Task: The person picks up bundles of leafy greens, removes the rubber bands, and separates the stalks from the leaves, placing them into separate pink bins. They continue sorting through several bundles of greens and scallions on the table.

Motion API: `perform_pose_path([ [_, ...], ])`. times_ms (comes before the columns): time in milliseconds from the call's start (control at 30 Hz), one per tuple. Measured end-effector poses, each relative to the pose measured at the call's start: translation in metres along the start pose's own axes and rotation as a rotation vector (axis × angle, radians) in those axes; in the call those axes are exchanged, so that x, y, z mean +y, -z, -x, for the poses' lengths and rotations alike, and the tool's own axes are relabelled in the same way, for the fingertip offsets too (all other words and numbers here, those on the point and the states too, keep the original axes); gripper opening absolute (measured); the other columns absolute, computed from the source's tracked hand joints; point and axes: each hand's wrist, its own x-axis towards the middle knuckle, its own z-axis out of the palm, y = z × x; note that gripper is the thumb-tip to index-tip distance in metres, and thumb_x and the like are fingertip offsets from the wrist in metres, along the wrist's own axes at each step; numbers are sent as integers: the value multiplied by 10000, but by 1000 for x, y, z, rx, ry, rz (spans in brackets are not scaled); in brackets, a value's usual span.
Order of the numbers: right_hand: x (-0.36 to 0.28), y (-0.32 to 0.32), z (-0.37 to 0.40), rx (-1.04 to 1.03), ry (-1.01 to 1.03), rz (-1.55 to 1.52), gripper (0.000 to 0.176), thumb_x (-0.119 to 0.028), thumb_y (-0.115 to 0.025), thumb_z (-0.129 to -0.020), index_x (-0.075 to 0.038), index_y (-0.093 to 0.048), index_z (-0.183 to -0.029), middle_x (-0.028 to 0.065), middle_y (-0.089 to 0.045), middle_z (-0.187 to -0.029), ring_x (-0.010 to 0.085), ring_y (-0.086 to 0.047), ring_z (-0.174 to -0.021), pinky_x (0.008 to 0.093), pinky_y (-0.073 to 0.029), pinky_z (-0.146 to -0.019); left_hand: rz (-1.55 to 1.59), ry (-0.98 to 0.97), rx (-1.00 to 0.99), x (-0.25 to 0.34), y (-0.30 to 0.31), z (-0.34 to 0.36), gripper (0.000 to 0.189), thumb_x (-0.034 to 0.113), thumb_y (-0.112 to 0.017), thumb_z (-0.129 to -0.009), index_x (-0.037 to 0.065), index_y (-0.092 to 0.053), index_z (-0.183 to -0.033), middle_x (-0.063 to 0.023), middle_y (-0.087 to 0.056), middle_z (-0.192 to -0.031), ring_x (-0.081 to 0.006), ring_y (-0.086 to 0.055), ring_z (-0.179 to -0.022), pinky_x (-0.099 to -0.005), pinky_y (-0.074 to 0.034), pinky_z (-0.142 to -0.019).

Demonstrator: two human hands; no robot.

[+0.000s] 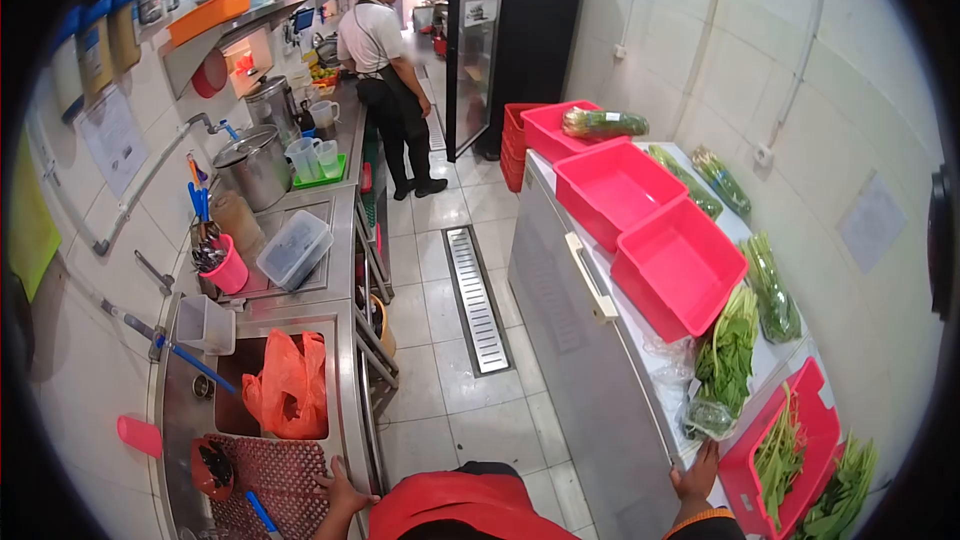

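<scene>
**Right hand at near end of wrapped greens, lower right; left hand across the aisle at the sink.**

Leafy green bundle with a clear-plastic-wrapped near end (709,418) lies on the white-topped grey chest (560,290), right of centre, low in frame. Long axis runs up-frame, tilted slightly right: wrapped end toward the wearer, loose leaves away.

Right hand (692,475) is the nearer one by far. Back of hand up, fingers extended and fairly close together, nothing seen in it; underside hidden. Bundle sits just ahead of the fingertips, up-frame and a bit right, so hand and long axis roughly line up. Contact with the plastic: can't tell.

Left hand (345,495), bottom left of centre: thumb and fingers spread wide at the edge of the steel sink counter (345,370), no object visible in it. Beside it, a dark red perforated mat (285,470) with a blue-handled tool (262,512). Orange-red plastic bag (287,385) in the basin just up-frame.

Around the bundle: pink rectangular plastic bin (682,260) just beyond its leaf end, more pink bins past that. Another pink bin with loose long-stemmed greens (778,455) at lower right, close beside the right hand. More wrapped greens (770,290) along the wall side.

Further out: slotted metal floor drain (475,300) mid-aisle; person in white top and dark apron (380,50) standing upper centre, well apart from both hands.
</scene>
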Motion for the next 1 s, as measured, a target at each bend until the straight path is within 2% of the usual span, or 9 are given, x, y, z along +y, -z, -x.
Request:
perform_pose_path([
  [100, -1, 1, 0, 6, 17, 8, 1094, -260, -815, -653, 75, -244, -1524, 307, -314, -1538, 477, -311, -1420, 505, -273, -1198, 52, -85, 68, -14, -8, 1, 1558, 388, -1020, -475, 269, 73, -1578, -427, 136, -1558, -653, -51, -1440, -635, -177, -1184],
  [233, -2, 2, -2, -35, -17, 45, 1082, -267, -815, -663, 63, -251, -1526, 301, -307, -1545, 463, -288, -1440, 500, -254, -1213, -437, -708, 425, -16, -1, 46, 1225, 476, -927, -607, 221, -225, -1578, -387, -10, -1589, -619, -96, -1447, -657, -149, -1178],
  [333, 1, -1, -2, -37, -22, 29, 1083, -275, -818, -662, 62, -254, -1523, 299, -304, -1547, 459, -280, -1446, 503, -248, -1216, -631, -964, 836, -34, -70, -9, 849, 431, -814, -771, 228, -427, -1499, -359, -112, -1589, -613, -131, -1443, -672, -163, -1167],
  [433, -2, 1, -4, -68, -51, 17, 1090, -287, -823, -660, 63, -254, -1521, 295, -307, -1546, 456, -291, -1440, 507, -250, -1214, -423, -1257, 459, -29, -52, 9, 674, 356, -738, -858, 266, -472, -1470, -337, -155, -1586, -609, -175, -1431, -674, -206, -1151],
  [467, -2, 2, -4, -78, -47, 24, 1083, -318, -800, -680, 74, -236, -1517, 288, -308, -1545, 455, -289, -1437, 515, -232, -1224, -350, -1316, 498, -31, -56, -2, 695, 291, -773, -824, 281, -480, -1454, -310, -164, -1594, -609, -217, -1419, -678, -259, -1127],
  [600, -4, 3, -2, -64, -69, 22, 1093, -288, -813, -667, 59, -228, -1522, 288, -296, -1548, 464, -303, -1421, 508, -246, -1217, -198, -1264, 394, -15, -35, 25, 700, 158, -803, -757, 244, -525, -1394, -303, -214, -1580, -560, -267, -1428, -650, -287, -1141],
  [700, 2, 0, -1, -29, -2, 11, 1093, -290, -817, -671, 59, -229, -1523, 289, -293, -1550, 459, -287, -1434, 502, -240, -1222, -202, -1327, 310, -15, -45, 14, 646, 182, -767, -786, 220, -539, -1389, -310, -237, -1568, -549, -279, -1432, -640, -280, -1157],
  [900, -6, 9, -6, -81, -56, 13, 1102, -257, -823, -659, 62, -229, -1532, 292, -293, -1555, 460, -282, -1444, 494, -249, -1214, -190, -1395, 112, -7, -48, 26, 465, 144, -611, -901, 162, -568, -1364, -277, -296, -1553, -487, -335, -1440, -564, -292, -1189],
  [1000, -10, 16, -4, -103, -71, -13, 1104, -265, -823, -663, 63, -226, -1533, 287, -291, -1558, 448, -267, -1459, 480, -244, -1221, -190, -1420, 88, -8, -53, 21, 444, 116, -582, -907, 134, -568, -1351, -251, -338, -1538, -450, -354, -1442, -531, -295, -1200],
])
